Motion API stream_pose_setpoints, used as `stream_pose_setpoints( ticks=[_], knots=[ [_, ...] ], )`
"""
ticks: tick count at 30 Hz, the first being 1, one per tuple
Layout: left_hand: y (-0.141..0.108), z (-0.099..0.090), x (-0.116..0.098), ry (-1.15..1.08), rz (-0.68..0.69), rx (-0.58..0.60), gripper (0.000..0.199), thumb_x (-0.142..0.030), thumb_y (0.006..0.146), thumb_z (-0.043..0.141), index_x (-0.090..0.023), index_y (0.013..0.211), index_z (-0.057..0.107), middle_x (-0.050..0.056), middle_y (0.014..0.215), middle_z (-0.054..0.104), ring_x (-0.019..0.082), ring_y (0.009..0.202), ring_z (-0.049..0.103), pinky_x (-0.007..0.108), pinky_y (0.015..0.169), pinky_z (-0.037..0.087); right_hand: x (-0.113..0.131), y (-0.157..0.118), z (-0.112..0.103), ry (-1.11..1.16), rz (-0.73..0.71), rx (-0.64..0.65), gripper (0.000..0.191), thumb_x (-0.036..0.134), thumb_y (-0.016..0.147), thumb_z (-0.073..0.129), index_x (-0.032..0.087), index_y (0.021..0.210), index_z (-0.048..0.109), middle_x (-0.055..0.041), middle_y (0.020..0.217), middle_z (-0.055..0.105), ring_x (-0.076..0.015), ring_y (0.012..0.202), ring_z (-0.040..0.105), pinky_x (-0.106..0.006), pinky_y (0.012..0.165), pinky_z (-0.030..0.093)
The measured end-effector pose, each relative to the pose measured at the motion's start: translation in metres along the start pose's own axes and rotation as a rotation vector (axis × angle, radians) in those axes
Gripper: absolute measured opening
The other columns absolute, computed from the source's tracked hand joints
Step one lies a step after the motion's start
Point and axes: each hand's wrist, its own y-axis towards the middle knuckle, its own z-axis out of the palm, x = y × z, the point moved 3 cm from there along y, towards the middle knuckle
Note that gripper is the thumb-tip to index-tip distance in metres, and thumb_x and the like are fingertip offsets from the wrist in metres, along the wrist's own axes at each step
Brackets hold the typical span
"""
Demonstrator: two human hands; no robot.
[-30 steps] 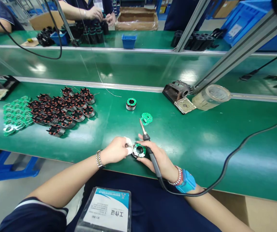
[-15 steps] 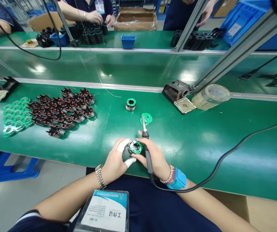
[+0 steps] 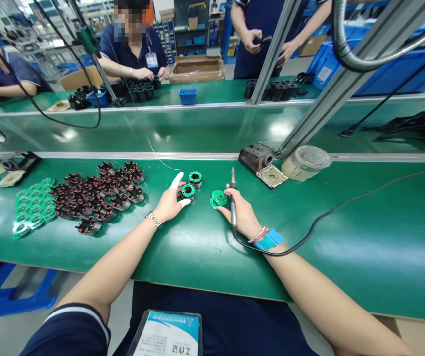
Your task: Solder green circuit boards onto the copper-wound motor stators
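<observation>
My left hand [image 3: 168, 203], with white finger covers on two fingers, has its fingers and thumb around a motor stator [image 3: 188, 192] topped by a green ring circuit board. Right behind it on the bench stands a second stator [image 3: 195, 178] with the same kind of board. In my right hand [image 3: 245, 216] is a soldering iron [image 3: 233, 205], its tip pointing away from me. The thumb and forefinger of that hand also reach the edges of a few loose green ring circuit boards [image 3: 218, 199] on the bench.
Many bare copper-wound stators [image 3: 104, 212] and a sheet of green boards [image 3: 32, 210] lie at left. A soldering iron stand [image 3: 257, 157] and a cloudy tub [image 3: 306, 162] are at back right. The iron's cable [image 3: 319, 217] trails right. Co-workers handle black parts across the bench.
My left hand has carried the stator forward and left, beside the other one. My right hand has left the stator and moved forward to the loose boards, still holding the soldering iron. The view has tilted up.
</observation>
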Motion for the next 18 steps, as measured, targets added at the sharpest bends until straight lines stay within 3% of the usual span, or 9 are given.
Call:
stream_pose_setpoints(
  ticks=[4,9,12,15,18],
  knots=[
    [0.008,-0.004,-0.005,0.153,0.014,0.041,0.087,-0.014,0.069,0.064,-0.024,0.138,0.012,0.012,0.131,0.044,0.023,0.112,0.052,0.039,0.096,0.041,-0.002,0.0,0.01,0.017,-0.008,-0.002,0.037,0.017,0.077,0.053,0.018,0.113,0.045,-0.0131,0.118,0.054,-0.0259,0.107,0.055,-0.042,0.091,0.045],
    [0.028,-0.008,-0.029,0.695,0.04,0.238,0.075,-0.026,0.065,0.068,-0.026,0.131,0.032,0.01,0.135,0.037,0.029,0.116,0.047,0.039,0.095,0.039,-0.001,-0.003,0.01,0.035,0.002,-0.001,0.035,0.017,0.078,0.049,0.019,0.113,0.048,-0.0121,0.115,0.055,-0.026,0.106,0.056,-0.04,0.09,0.046],
    [0.043,-0.003,-0.037,0.839,-0.023,0.34,0.075,-0.032,0.057,0.073,-0.022,0.124,0.04,0.011,0.119,0.051,0.031,0.103,0.056,0.038,0.086,0.045,0.0,-0.003,0.008,0.042,0.003,-0.005,0.035,0.016,0.078,0.048,0.018,0.113,0.048,-0.0122,0.114,0.056,-0.0258,0.104,0.057,-0.039,0.088,0.047],
    [0.057,0.003,-0.04,0.866,-0.032,0.367,0.064,-0.035,0.051,0.075,-0.017,0.108,0.052,0.01,0.099,0.061,0.03,0.091,0.061,0.035,0.078,0.047,0.001,-0.002,0.007,0.048,-0.002,-0.009,0.035,0.014,0.078,0.047,0.017,0.113,0.048,-0.0133,0.115,0.055,-0.0256,0.103,0.057,-0.039,0.087,0.048],
    [0.075,0.002,-0.042,0.885,-0.032,0.37,0.056,-0.036,0.05,0.076,-0.018,0.1,0.056,0.007,0.094,0.063,0.027,0.087,0.061,0.031,0.074,0.048,0.002,-0.001,0.006,0.059,-0.012,-0.006,0.035,0.012,0.077,0.046,0.017,0.112,0.048,-0.0142,0.114,0.055,-0.0257,0.1,0.059,-0.039,0.084,0.049]
  ],
)
